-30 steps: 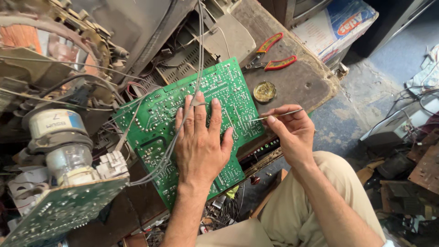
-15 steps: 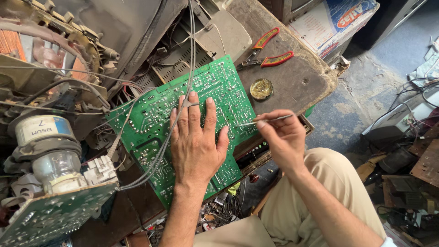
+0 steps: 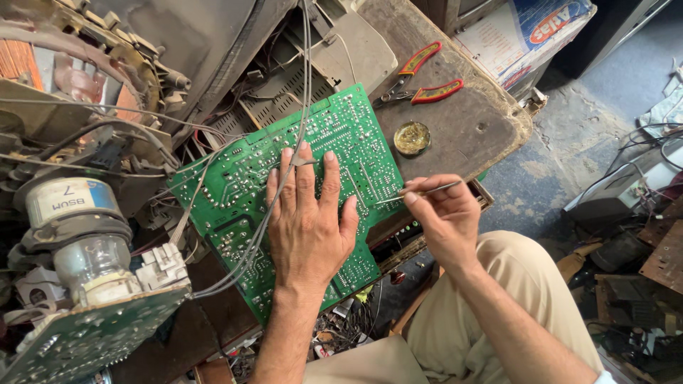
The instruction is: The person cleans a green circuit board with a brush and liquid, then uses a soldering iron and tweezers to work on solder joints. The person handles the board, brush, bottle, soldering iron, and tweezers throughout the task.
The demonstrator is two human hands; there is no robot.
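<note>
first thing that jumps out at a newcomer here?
The large green printed circuit board at centre, solder side up, with the left hand flat on it. To its right, the right hand pinches a thin metal tool whose tip meets the board's edge. Red-handled pliers lie above.

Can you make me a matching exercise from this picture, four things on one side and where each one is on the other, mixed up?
Things:
1. left hand
2. right hand
3. pliers
4. round tin

Places:
A. between the pliers and the right hand
B. flat on the green circuit board
C. holding a thin metal tool
D. at the far side of the worn tabletop

Pairs: 1-B, 2-C, 3-D, 4-A
</note>
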